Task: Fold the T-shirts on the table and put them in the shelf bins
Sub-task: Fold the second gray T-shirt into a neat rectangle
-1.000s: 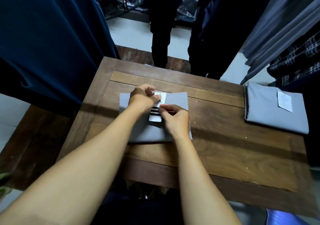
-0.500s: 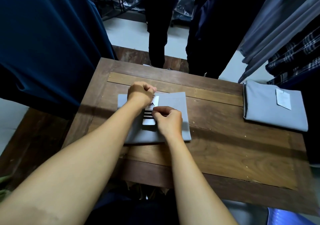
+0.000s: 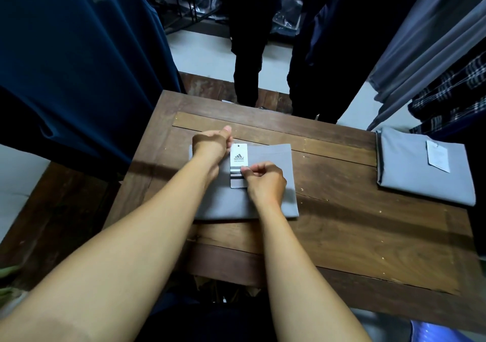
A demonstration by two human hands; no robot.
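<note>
Right hand [image 3: 265,181]: thumb and forefinger pinch the right edge of the hang tag [image 3: 238,157], at its dark stripes. The tag lies flat on the folded grey T-shirt [image 3: 273,162], directly under the grip. Left hand [image 3: 211,145] is just left of the tag's top, over the shirt's far-left corner, fingers curled, thumb out. Can't tell if it grips anything. The shirt lies flat on the wooden table [image 3: 342,226]. Well right of the grip: second folded grey T-shirt [image 3: 405,178] with a white label [image 3: 438,156], at the table edge. Dark blue garment [image 3: 65,52] hangs far left.
</note>
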